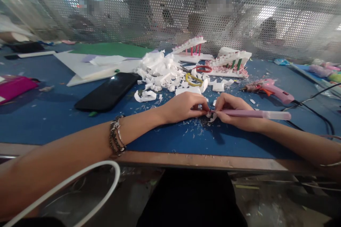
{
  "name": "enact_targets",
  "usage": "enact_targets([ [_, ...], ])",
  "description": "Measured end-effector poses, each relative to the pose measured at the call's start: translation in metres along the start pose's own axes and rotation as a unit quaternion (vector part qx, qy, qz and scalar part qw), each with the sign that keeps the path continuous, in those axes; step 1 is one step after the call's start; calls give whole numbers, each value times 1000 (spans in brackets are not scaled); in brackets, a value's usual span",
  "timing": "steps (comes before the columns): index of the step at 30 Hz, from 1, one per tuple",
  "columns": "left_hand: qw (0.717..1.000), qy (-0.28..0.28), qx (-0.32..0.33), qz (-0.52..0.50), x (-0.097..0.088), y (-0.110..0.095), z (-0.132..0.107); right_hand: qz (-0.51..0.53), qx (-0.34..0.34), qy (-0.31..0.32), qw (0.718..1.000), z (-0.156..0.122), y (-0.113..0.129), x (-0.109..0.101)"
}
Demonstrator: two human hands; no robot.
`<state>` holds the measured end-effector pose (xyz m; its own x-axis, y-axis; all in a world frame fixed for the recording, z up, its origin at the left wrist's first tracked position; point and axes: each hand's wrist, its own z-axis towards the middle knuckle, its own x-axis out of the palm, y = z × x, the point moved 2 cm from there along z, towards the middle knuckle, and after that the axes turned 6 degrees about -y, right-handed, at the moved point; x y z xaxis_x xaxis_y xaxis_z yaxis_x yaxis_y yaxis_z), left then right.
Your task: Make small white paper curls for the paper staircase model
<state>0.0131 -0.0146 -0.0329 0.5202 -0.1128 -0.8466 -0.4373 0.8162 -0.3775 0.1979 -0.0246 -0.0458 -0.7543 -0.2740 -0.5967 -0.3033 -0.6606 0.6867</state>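
My right hand (236, 111) is closed around a slim pink pen-shaped tool (247, 114), whose translucent cap end points right. The tool's tip reaches the fingertips of my left hand (183, 107), which pinches at something small there. A thin white scrap (212, 117) hangs between the two hands, just over the table; which fingers hold it is hard to see. Fine white shavings (190, 133) are scattered below. Behind my hands lies a heap of white torn pieces (160, 67), with yellow-handled scissors (194, 80) and a red loop handle (204, 68) by it.
A black phone (108, 92) lies left of the heap. Two small white stair models (190, 48) stand behind. A pink glue gun (278, 91) with a black cable (318, 115) rests at right. White sheets (87, 65) and a green sheet (112, 49) lie back left, before a perforated metal screen (170, 10).
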Motion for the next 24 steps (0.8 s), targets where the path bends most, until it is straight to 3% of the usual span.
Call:
enact_targets([
  [24,998,13,7,-59,3,-1,2,50,-13,24,998,-1,5,1],
])
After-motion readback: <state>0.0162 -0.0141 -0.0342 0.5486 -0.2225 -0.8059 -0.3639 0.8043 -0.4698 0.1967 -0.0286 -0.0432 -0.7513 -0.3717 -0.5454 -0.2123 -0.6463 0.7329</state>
